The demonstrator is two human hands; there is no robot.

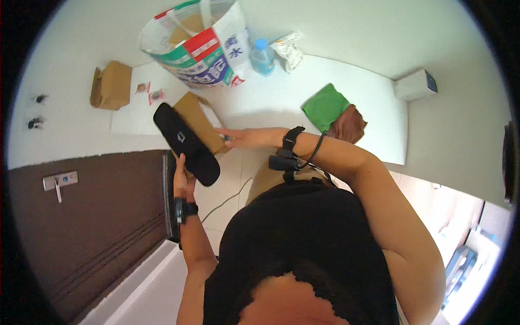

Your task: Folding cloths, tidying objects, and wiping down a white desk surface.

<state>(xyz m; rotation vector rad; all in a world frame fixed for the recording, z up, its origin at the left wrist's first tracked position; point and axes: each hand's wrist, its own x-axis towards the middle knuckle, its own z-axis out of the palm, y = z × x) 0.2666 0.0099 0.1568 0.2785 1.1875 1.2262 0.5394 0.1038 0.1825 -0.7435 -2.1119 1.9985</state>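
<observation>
My left hand [184, 174] grips a black, elongated case with rounded ends [187, 144], which bears a small pale emblem. A brown cardboard box [199, 122] is tilted just behind the case, above the near edge of the white table [264, 101]. My right hand [237, 137] reaches to the box's right side, with its fingers at the box's edge; whether they grip it is hard to see. Both wrists wear black straps with small devices. Part of the box is hidden by the case.
A large printed shopping bag [195, 53], a blue-capped bottle [263, 57] and a crumpled wrapper [289, 53] stand at the back. Another cardboard box [111, 85] and small packets [155, 96] are left; green cloth [327, 105], brown cloth [348, 124] and a white box [415, 85] are right.
</observation>
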